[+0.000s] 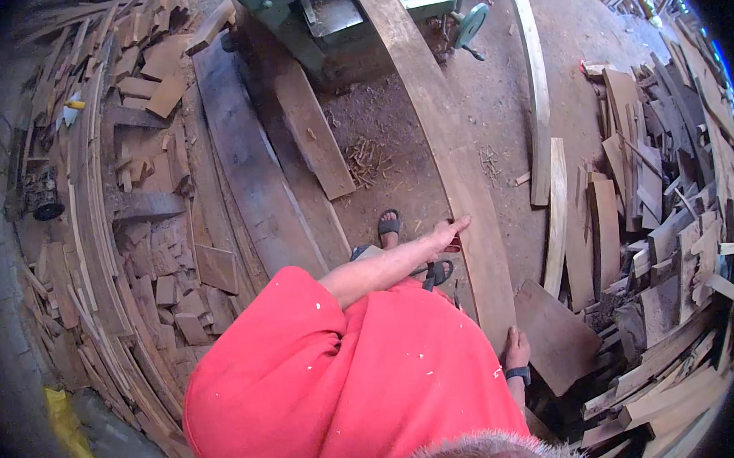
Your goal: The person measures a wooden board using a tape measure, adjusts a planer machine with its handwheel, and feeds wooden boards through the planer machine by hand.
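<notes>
A long wooden plank point(465, 171) runs from near my body up to the green woodworking machine point(319, 28), where its far end lies over the metal bed. My left hand point(448, 234) grips the plank's left edge, thumb on top and the other fingers partly hidden below. Close to the near end, my right hand point(517, 350), with a dark band at the wrist, holds the right edge. Its fingers under the wood are hidden. A green handwheel point(470, 28) sits on the machine's side, right of the plank.
Boards point(252, 165) lie on the floor at left, beside heaped offcuts point(164, 252). More scrap wood point(665, 234) is piled at right. A long pale board point(536, 89) lies right of the plank. Wood shavings point(368, 161) and my sandalled feet point(390, 225) are on the floor.
</notes>
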`<state>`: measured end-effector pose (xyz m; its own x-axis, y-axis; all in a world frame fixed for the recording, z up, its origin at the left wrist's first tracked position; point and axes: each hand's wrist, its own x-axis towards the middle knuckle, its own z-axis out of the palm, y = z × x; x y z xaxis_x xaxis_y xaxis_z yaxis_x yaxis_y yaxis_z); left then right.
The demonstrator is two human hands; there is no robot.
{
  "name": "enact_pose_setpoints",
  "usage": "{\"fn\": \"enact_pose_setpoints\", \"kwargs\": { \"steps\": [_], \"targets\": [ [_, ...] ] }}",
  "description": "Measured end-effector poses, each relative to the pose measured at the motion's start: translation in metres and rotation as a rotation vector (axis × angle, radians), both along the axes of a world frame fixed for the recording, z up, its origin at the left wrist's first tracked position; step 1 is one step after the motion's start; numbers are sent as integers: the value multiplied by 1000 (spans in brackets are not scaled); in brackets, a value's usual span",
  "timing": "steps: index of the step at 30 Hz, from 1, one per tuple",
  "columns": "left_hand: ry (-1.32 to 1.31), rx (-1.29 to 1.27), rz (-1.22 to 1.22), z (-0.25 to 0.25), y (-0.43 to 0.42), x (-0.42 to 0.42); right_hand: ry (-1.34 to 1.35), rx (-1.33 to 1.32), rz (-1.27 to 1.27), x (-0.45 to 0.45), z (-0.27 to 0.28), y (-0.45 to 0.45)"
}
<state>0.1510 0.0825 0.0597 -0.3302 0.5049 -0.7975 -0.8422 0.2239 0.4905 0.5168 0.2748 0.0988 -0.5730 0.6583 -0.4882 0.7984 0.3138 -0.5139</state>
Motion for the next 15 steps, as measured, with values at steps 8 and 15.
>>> {"fn": "enact_pose_setpoints", "kwargs": {
  "steps": [8,15],
  "targets": [
    [7,-26,52,14,2,1,-10,23,62,-25,-3,1],
    [5,-56,1,1,4,-1,-11,52,61,-56,7,-5]
  ]
}}
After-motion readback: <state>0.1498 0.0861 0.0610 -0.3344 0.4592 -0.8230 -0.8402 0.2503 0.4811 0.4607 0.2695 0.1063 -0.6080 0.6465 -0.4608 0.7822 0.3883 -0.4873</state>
